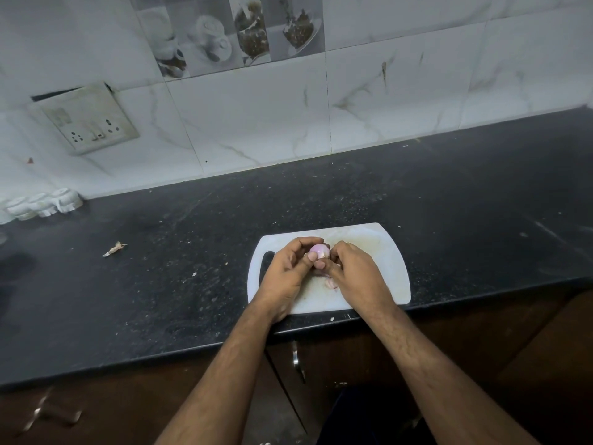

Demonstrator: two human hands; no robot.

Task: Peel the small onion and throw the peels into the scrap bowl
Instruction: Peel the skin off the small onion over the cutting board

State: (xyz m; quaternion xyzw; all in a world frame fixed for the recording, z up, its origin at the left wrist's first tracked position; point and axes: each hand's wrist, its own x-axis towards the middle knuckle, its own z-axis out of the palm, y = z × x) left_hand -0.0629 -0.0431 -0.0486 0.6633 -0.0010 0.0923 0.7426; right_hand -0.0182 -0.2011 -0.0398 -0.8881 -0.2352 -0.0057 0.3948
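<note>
Both hands, left hand and right hand, clamp fingers on the small onion above the cutting board.

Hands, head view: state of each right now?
Left hand: closed around the small onion.
Right hand: fingers pinching at the same onion, above the cutting board.

My counter looks like dark speckled stone, dull and dusty. The cutting board at its front edge is smooth white plastic. The onion shines pale purple, glossy.
</note>
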